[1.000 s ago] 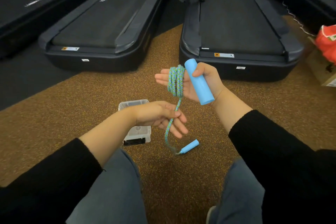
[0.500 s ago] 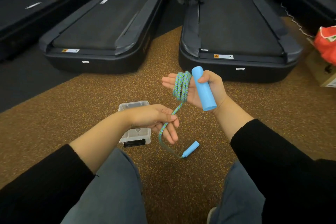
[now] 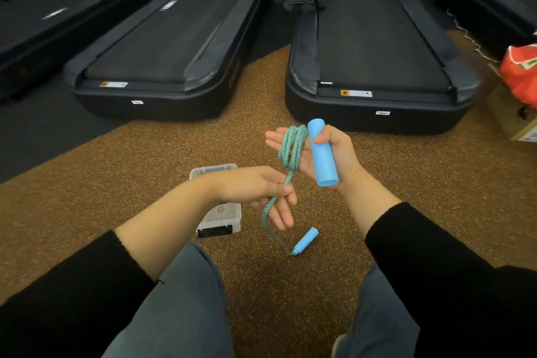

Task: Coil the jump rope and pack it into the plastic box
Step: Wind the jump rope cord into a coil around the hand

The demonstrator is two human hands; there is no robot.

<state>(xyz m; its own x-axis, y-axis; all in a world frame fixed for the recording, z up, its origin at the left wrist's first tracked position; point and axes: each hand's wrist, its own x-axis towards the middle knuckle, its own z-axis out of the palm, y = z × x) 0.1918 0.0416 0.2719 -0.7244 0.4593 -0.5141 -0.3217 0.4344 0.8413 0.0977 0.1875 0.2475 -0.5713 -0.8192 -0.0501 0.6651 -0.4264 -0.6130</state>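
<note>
Right hand: hovering palm-up above the floor; the thumb is curling over a light-blue cylindrical handle and clamping it against the palm; the four fingers are lying straight, pointing left
Jump rope: the green-and-blue braided jump rope is sitting in several loops round the straight fingers of the right hand, just beside the light-blue cylindrical handle; one strand is running down from the coil, through the left hand, to the floor
Left hand: hanging below the coil, back upward; the thumb and forefinger are pinching the hanging strand, the other fingers are pointing loosely downward
Second light-blue handle: lying on the brown speckled floor between the person's knees, joined to the strand's lower end
Clear rectangular plastic box: standing on the floor near the second light-blue handle, to its left; the left forearm is hiding part of it
Black treadmills: standing along the far edge of the floor
Red bag: resting on a cardboard carton at the right edge
</note>
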